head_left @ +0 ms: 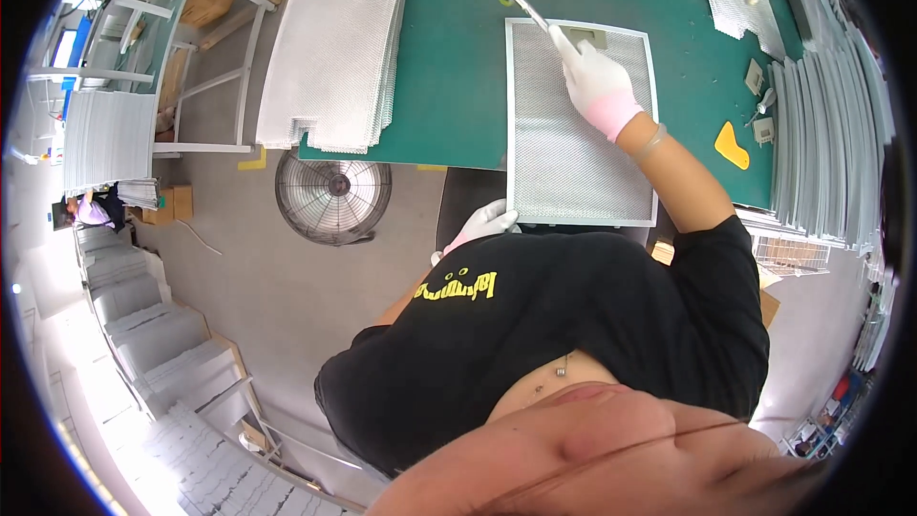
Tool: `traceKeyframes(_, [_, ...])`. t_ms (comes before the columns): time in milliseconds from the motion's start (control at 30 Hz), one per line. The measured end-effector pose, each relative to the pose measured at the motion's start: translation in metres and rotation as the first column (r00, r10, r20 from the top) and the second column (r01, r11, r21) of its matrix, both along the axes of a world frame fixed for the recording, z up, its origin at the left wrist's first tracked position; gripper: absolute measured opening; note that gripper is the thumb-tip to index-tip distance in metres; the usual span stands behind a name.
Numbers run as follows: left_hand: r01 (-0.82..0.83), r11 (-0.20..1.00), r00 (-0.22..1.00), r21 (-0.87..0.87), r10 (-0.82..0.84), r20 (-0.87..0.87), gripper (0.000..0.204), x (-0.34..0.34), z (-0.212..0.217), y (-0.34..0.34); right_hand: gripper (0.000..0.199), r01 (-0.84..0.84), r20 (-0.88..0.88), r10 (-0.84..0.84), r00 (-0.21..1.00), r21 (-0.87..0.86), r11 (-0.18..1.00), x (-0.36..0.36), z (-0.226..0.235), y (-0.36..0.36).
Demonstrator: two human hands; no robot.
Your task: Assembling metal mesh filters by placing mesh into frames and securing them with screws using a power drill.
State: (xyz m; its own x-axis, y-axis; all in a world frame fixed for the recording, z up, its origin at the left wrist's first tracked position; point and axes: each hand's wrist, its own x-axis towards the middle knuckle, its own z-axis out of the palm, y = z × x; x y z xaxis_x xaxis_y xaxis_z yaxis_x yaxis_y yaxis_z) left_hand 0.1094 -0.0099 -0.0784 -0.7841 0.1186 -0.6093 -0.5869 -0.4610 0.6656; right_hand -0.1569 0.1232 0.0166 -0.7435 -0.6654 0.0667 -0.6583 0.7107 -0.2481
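Note:
My right hand (594, 81), in a white glove with a pink cuff, is closed round the handle of a small mallet (532, 11). The mallet's dark head points to the far left, above the green tabletop. Beneath that hand lies a framed metal mesh panel (564, 167), partly on the table, its near end reaching past the edge towards my body. A grey-green rectangular piece (588, 36) sits at the panel's far end, partly covered by my fingers. Also gloved, my left hand (489, 221) grips the panel's near left corner; some of its fingers are hidden.
A tall stack of mesh sheets (334, 48) overhangs the left of the green table (449, 86). At the right lie a yellow angular piece (732, 145) and a long row of upright panels (826, 143). A floor fan (334, 193) stands below the table's left part.

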Motion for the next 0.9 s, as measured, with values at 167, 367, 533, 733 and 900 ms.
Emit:
traceKeyframes(167, [0.029, 0.999, 0.999, 0.024, -0.028, -0.045, 0.038, -0.003, -0.001, -0.004, 0.052, 0.002, -0.037, 0.000, 0.999, 0.062, 0.998, 0.001, -0.012, 0.007])
traceKeyframes(367, [0.007, 1.000, 0.998, -0.025, -0.008, -0.067, 0.040, -0.007, -0.001, 0.000, 0.053, 0.021, 0.036, -0.020, 0.999, -0.020, 1.000, -0.009, -0.013, 0.014])
traceKeyframes(533, [-0.015, 0.975, 0.985, -0.222, -0.023, -0.170, 0.036, 0.003, -0.013, -0.028, 0.049, 0.194, -0.150, -0.225, 0.963, -0.197, 0.961, -0.029, -0.008, 0.080])
traceKeyframes(733, [0.173, 0.905, 0.893, -0.388, -0.310, -0.325, 0.034, -0.027, 0.062, -0.089, 0.053, 0.214, -0.074, -0.282, 0.957, -0.480, 0.851, -0.011, -0.001, 0.219])
traceKeyframes(900, [0.141, 0.636, 0.644, -0.759, -0.641, -0.418, 0.034, -0.076, 0.115, -0.086, 0.044, 0.471, 0.405, -0.333, 0.851, -0.312, 0.825, 0.047, 0.066, 0.276])
